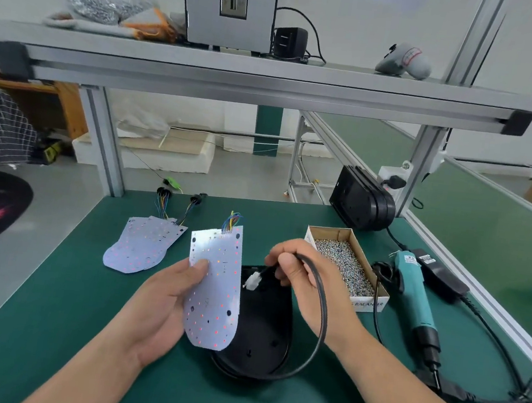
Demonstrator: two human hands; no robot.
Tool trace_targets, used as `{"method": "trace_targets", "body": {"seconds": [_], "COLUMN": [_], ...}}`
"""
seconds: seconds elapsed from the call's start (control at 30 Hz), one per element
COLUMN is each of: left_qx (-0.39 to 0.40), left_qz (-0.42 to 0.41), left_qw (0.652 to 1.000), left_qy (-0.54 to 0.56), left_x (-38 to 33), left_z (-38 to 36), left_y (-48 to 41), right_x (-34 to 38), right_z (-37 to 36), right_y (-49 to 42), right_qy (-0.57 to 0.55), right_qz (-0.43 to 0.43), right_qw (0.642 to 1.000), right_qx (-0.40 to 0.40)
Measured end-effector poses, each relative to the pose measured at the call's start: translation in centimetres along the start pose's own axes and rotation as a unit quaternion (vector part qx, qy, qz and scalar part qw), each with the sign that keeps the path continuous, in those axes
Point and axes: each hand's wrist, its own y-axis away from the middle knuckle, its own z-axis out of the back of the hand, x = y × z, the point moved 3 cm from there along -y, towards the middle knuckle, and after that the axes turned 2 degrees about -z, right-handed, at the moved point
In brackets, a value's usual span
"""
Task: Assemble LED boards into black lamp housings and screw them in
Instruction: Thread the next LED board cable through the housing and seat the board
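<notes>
Housing [260, 344] lies on the worktop [76, 312] beneath both hands. Left hand [161, 309] grips the board [214, 295] by its edge, tilted above the housing; right hand [300, 269] pinches the cable [322, 308] behind its white connector [252, 281]. Draw the cable clear before seating the board flat; screws [343, 267] wait beyond.

Both bare forearms reach in from below, left hand [164, 296] raised, thumb and fingers gripping LED board [214, 295] edge; right hand [302, 273] curled - pinching black cable [323, 312] near its end.
</notes>
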Motion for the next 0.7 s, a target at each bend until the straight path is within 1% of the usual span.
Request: {"method": "trace_targets", "body": {"seconds": [0.13, 0.2, 0.3, 0.37, 0.43, 0.5, 0.53, 0.63, 0.7], "left_qx": [0.017, 0.034, 0.045, 0.047, 0.042, 0.038, 0.038, 0.046, 0.049], "left_qz": [-0.001, 0.002, 0.001, 0.003, 0.003, 0.002, 0.001, -0.016, -0.041], "left_qw": [0.999, 0.999, 0.998, 0.998, 0.998, 0.998, 0.998, 0.998, 0.997], "left_qy": [-0.029, -0.04, -0.049, -0.049, -0.045, -0.045, -0.047, -0.048, -0.043], "left_x": [0.1, 0.2, 0.4, 0.6, 0.8, 0.9, 0.9, 0.9, 0.7], "left_z": [-0.5, -0.9, -0.9, -0.8, -0.9, -1.0, -1.0, -1.3, -1.3], "left_y": [-0.3, -0.5, -0.5, -0.6, -0.7, -0.6, -0.6, -0.5, -0.6], "right_x": [1.1, 1.2, 0.8, 0.0, -0.8, -1.2, -1.2, -0.5, 0.0], "right_z": [-0.9, -1.0, -0.7, -0.5, -0.1, 0.3, 0.6, 0.6, 0.4], "right_y": [0.2, 0.1, -0.2, -0.4, -0.5, -0.7, -0.7, -0.7, -0.8], "right_qy": [0.009, 0.012, 0.009, 0.001, -0.058, -0.112, -0.094, 0.035, 0.135], "right_qz": [0.016, 0.022, 0.011, -0.022, -0.081, -0.112, -0.106, -0.053, 0.012], "right_qw": [0.996, 0.994, 0.996, 0.997, 0.994, 0.987, 0.989, 0.997, 0.991], "right_qx": [0.088, 0.104, 0.093, 0.076, 0.042, 0.041, 0.041, 0.033, -0.009]}}
